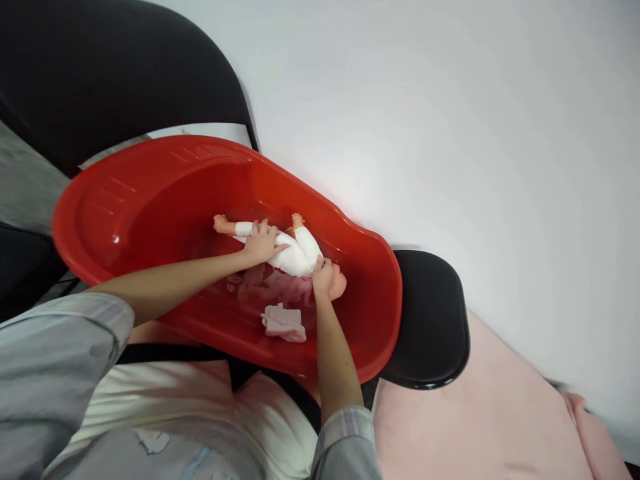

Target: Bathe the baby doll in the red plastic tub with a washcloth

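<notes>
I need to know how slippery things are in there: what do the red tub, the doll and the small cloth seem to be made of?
Red tub: looks like moulded plastic, glossy, with bright highlights and ribbed marks near the rim.
Doll: seems to be smooth plastic or vinyl limbs and head, with a white fabric suit that creases softly.
Small cloth: looks like soft, matte, pale textile, crumpled in folds; whether it is wet cannot be told.

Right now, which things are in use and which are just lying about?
In use:
- left hand on the doll
- right hand at the doll's head
- red tub holding the doll

Lying about:
- white cloth in the tub
- black chairs
- pink cushion
</notes>
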The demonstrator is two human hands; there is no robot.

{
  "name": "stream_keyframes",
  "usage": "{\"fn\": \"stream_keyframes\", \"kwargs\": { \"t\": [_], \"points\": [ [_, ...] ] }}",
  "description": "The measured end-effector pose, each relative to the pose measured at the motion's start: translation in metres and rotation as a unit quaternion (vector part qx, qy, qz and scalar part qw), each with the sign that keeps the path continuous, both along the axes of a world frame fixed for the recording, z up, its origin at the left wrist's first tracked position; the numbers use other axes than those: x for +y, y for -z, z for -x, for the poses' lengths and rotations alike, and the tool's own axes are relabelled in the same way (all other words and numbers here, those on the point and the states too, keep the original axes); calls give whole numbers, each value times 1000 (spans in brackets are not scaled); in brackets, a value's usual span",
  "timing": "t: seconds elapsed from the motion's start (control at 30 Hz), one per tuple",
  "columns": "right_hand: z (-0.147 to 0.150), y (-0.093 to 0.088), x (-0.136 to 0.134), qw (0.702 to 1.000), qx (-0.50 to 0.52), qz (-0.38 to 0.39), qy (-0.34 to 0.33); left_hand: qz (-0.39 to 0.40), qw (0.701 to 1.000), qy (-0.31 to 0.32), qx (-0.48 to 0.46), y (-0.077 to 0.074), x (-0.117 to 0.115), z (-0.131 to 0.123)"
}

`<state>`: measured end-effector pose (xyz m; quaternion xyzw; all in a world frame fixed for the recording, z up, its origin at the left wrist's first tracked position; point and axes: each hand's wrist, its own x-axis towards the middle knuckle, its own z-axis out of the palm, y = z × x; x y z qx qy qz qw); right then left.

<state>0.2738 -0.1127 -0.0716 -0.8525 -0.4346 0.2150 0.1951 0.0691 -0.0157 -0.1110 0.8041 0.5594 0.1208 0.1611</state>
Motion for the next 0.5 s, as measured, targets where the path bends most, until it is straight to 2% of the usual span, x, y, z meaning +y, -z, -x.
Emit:
{"fn": "stream_keyframes", "kwargs": {
  "t": [0.17,0.33,0.5],
  "points": [
    [7,-8,0,999,-26,25,24,-4,999,41,31,-4,7,1],
    [12,-21,-1,999,-3,23,45,-8,995,88,56,7,23,6],
    [21,-43,-4,996,-39,75,0,27,983,163,77,14,46,17]
  ]
}}
